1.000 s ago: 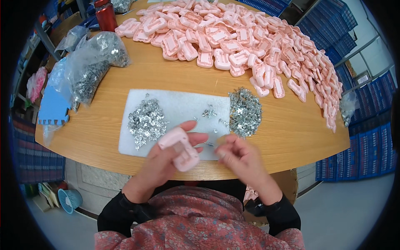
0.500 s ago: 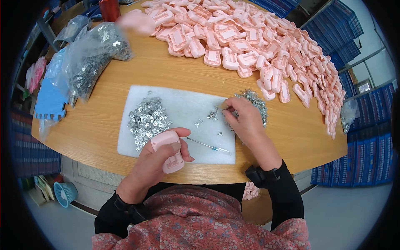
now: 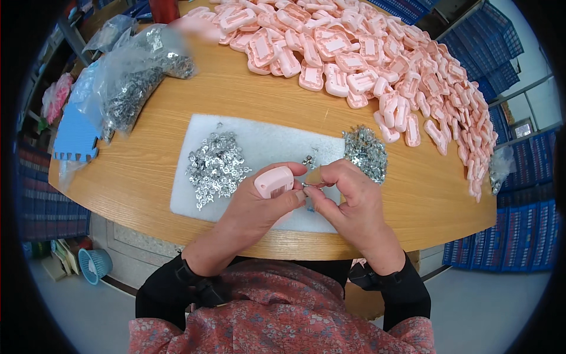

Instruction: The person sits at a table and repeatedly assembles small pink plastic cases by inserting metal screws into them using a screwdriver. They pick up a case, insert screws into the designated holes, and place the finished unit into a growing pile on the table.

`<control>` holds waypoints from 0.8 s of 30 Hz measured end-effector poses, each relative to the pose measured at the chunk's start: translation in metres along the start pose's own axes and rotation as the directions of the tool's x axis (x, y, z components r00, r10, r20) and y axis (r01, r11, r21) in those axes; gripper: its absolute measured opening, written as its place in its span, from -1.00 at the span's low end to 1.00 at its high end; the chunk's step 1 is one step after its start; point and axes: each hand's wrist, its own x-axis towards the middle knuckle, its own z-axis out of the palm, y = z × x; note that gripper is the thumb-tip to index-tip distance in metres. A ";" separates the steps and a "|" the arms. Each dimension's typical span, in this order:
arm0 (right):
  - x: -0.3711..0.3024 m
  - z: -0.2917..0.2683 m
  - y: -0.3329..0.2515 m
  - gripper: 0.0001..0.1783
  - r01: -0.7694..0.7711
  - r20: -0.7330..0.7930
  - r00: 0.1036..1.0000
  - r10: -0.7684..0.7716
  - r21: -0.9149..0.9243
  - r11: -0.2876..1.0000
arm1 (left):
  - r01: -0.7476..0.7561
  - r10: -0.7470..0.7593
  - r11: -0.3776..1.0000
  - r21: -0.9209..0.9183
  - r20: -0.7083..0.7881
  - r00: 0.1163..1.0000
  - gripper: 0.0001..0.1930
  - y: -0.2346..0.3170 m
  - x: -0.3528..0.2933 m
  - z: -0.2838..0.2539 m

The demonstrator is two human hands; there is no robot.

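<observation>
My left hand (image 3: 250, 203) is closed round a pale pink plastic casing (image 3: 274, 180), one end of it toward my right hand. The fingertips of my right hand (image 3: 358, 194) are pinched at the casing's right end on a tiny metal piece (image 3: 304, 186), too small and covered to make out fully. Both hands hover over a white foam sheet (image 3: 271, 133). On its left part lies a heap of flat silver metal clips (image 3: 218, 165). A few loose small metal parts (image 3: 309, 160) lie just beyond my fingers. My hands hide most of the screwdriver.
Beside the sheet's right edge is another heap of small metal parts (image 3: 367, 152). Pink casings (image 3: 348, 62) cover the table's far and right side. Plastic bags of metal parts (image 3: 132, 88) and a blue foam mat (image 3: 75, 134) lie at left. A red can (image 3: 164, 10) stands behind.
My right hand has come left from the heap on the right to the casing. My left hand has moved right and up with the casing, turning it. The two hands now meet.
</observation>
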 end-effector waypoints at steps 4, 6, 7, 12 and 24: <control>-0.007 0.004 -0.002 -0.71 -0.160 -0.025 0.986 0.162 0.082 0.984 | 0.002 -0.005 0.997 -0.075 -0.050 0.999 -0.60 0.000 -0.001 0.001; -0.014 0.005 -0.001 -0.72 -0.271 0.022 0.962 0.271 0.168 0.948 | -0.008 0.001 0.992 -0.130 -0.052 0.999 -0.60 -0.001 -0.001 0.001; -0.017 0.008 -0.001 -0.73 -0.308 0.020 0.950 0.313 0.242 0.920 | -0.014 0.009 0.991 -0.130 -0.041 0.999 -0.61 -0.003 0.000 0.000; -0.024 0.016 0.001 -0.78 -0.413 0.072 0.892 0.447 0.533 0.738 | 0.014 -0.016 0.993 -0.118 -0.015 1.000 -0.59 -0.006 0.000 0.002; -0.027 0.005 -0.003 -0.75 -0.325 -0.003 0.916 0.402 0.583 0.745 | 0.237 -0.129 0.841 -0.487 0.245 0.961 -0.26 -0.010 0.000 -0.014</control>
